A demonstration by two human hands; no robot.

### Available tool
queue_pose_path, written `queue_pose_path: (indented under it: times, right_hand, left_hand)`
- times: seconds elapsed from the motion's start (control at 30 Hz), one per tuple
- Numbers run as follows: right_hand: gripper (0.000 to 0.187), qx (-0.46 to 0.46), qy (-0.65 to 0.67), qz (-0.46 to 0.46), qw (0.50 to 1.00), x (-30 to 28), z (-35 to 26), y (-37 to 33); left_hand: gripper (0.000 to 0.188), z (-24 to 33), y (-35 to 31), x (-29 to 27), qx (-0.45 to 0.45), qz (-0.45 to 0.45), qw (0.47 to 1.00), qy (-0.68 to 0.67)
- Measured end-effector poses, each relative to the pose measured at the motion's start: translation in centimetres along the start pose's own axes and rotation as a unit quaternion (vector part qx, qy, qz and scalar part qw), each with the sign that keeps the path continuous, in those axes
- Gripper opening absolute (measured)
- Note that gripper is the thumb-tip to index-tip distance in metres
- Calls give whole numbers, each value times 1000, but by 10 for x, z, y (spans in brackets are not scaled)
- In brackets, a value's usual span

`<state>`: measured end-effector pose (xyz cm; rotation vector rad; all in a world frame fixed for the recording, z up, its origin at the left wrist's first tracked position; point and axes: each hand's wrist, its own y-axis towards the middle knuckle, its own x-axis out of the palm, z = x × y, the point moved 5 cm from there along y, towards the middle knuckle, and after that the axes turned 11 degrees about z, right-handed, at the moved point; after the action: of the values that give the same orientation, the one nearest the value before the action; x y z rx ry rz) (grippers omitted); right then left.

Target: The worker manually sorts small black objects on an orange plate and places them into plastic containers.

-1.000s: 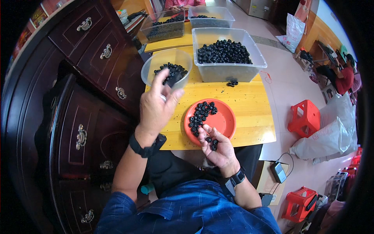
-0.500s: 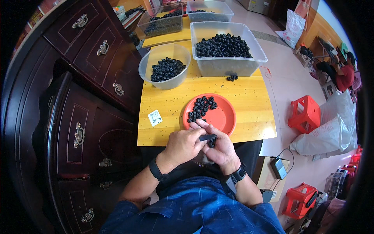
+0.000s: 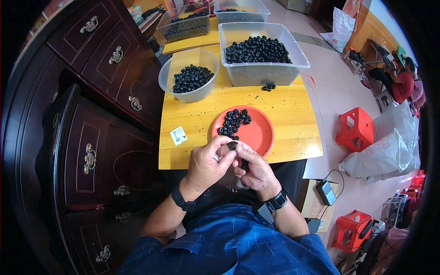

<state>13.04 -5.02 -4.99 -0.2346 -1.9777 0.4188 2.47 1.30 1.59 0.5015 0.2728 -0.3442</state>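
Note:
In front of my body, my left hand (image 3: 206,162) and my right hand (image 3: 259,172) meet over the near rim of a red plate (image 3: 261,137). Thumb and fingers of both pinch a small dark piece (image 3: 232,145), whose exact kind I cannot make out. More black ring-shaped pieces (image 3: 245,165) sit under the curled fingers of my right hand, partly hidden. On the plate's left half lies a loose group of black ring-shaped pieces (image 3: 234,120), short and thick with a hole through the middle.
A round clear bowl (image 3: 166,78) and a large clear bin (image 3: 256,75) hold many black pieces. Farther back stand two more clear bins. Near the large bin lie a few loose pieces (image 3: 268,87). A white label (image 3: 178,135) is left of the plate. Dark drawers (image 3: 91,151) flank the table's left.
My right hand has turned from palm-up to fingers curled over the pieces. Both hands now pinch the dark piece, held nearer the plate. The view has shifted slightly.

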Motion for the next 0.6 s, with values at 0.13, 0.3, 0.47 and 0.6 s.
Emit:
queue_pose_path:
  times: [0.13,0.3,0.47,0.6]
  right_hand:
    - [29,-4,-14,15,1000,-6,3,0]
    - [29,-41,-51,2,998,1,2,0]
    - [30,-58,-83,4,995,-2,5,-2]
    - [29,-27,-44,-15,999,-2,8,-1]
  left_hand:
    - [23,10,0,1,-14,-43,999,-30]
    - [25,6,-3,-1,-63,-57,991,-99]
    - [22,6,-5,0,-61,-54,992,-95]
    - [24,4,-8,-3,-11,-17,998,-56]
